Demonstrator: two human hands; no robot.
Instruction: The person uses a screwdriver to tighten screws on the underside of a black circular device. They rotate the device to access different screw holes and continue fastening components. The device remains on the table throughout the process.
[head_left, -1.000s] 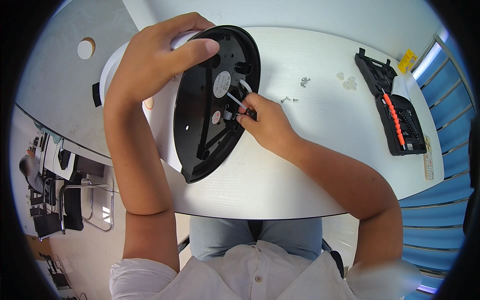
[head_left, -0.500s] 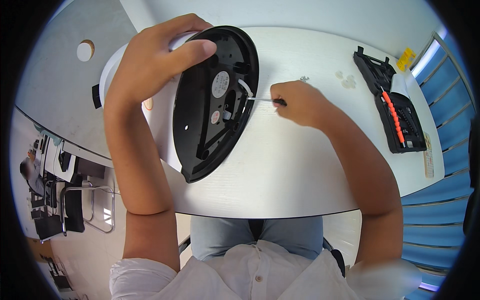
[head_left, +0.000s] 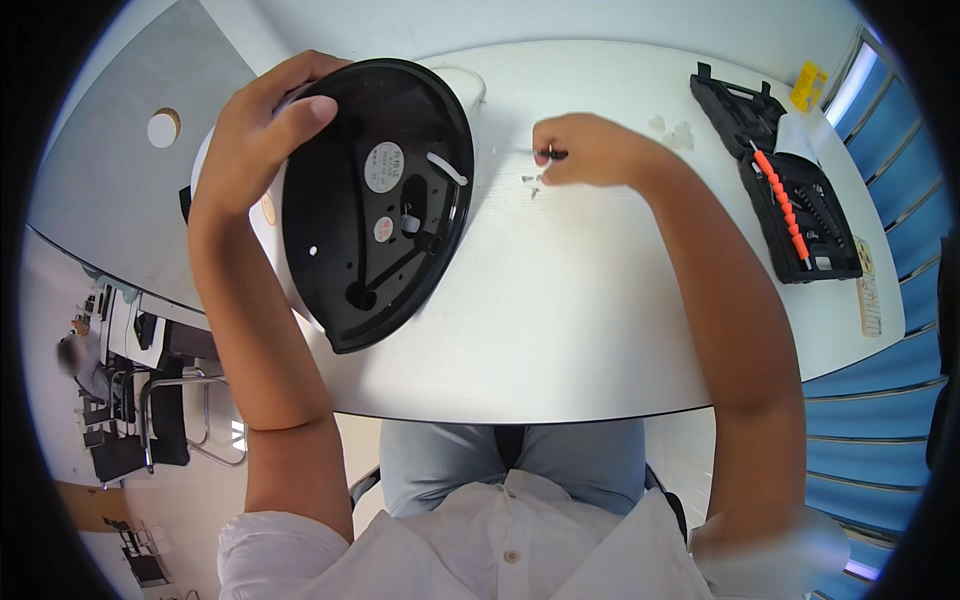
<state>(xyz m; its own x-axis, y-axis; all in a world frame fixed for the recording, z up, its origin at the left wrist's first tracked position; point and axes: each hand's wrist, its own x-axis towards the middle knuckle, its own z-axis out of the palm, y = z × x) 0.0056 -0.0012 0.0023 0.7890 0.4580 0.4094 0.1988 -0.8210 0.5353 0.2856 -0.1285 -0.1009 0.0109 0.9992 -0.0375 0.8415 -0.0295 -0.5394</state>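
A white appliance with a black teardrop-shaped base (head_left: 335, 215) stands tipped on its side at the left, the underside facing me. Two round labels, screw holes and a short white cord piece (head_left: 447, 168) show on that underside. My left hand (head_left: 262, 130) grips the upper left rim, thumb over the black edge. Off to the right of the base, my right hand (head_left: 590, 150) is closed around a screwdriver (head_left: 557, 154); only a bit of its dark handle and thin shaft shows. Small screws (head_left: 533, 185) lie on the white table just below these fingers.
An open black tool case (head_left: 800, 210) with an orange flexible shaft (head_left: 782, 205) lies at the right. Translucent discs (head_left: 678, 135) rest near the back, a yellow item (head_left: 808, 87) behind the case. A pale cord (head_left: 475, 75) curves behind the appliance. Blue panels with metal rails border the right.
My right hand has drawn the screwdriver away from the base's edge, up toward the small screws. The appliance has shifted left and turned so that its underside faces me more fully.
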